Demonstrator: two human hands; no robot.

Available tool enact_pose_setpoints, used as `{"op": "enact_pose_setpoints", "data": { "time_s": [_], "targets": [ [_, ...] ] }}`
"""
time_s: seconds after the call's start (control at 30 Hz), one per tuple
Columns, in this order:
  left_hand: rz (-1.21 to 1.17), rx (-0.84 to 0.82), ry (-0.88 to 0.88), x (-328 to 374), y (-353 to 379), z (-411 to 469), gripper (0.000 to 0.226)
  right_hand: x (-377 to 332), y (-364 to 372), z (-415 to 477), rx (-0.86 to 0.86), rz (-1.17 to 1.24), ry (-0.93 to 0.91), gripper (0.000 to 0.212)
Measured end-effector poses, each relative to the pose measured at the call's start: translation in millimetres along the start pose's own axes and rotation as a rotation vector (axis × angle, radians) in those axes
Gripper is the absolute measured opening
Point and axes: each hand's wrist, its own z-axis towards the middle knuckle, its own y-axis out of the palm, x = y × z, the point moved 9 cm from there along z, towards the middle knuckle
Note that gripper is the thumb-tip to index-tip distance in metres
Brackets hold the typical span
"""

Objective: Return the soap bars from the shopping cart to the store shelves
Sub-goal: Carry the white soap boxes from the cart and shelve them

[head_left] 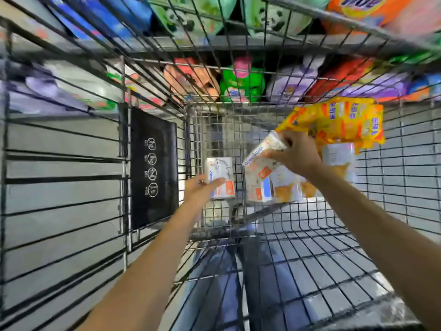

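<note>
Inside the wire shopping cart (310,237), the left hand (200,190) curls its fingers (216,181) round a white soap box (222,167), thumb across its front. The right hand (298,156) pinches a second soap box (259,161), tilted, by its upper end, above more soap boxes (262,190) on the cart floor beside a yellow pack (338,123).

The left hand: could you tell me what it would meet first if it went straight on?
The white soap box; the left hand points right at it and seems to touch it, though depth is unclear.
</note>
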Motion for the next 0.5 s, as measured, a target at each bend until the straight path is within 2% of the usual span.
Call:
{"op": "enact_pose_setpoints", "data": {
  "time_s": [0.13,0.27,0.3,0.37,0.43,0.5],
  "targets": [
    [0.006,-0.024,-0.022,4,4,-15,0.024,9,-21,-30,0.069,0.142,0.033,0.037],
    [0.018,-0.041,-0.025,7,6,-29,0.027,20,-38,-53,0.108,0.165,0.085,0.026],
    [0.015,-0.042,-0.023,8,5,-34,0.024,25,-42,-59,0.121,0.178,0.120,0.030],
    [0.039,-0.050,-0.015,12,3,-44,0.020,31,-48,-70,0.150,0.207,0.148,0.056],
    [0.062,-0.075,0.000,15,1,-53,0.030,32,-57,-84,0.197,0.263,0.158,0.071],
    [0.091,-0.103,0.029,21,-2,-63,0.032,31,-65,-99,0.215,0.356,0.174,0.050]
  ]
}}
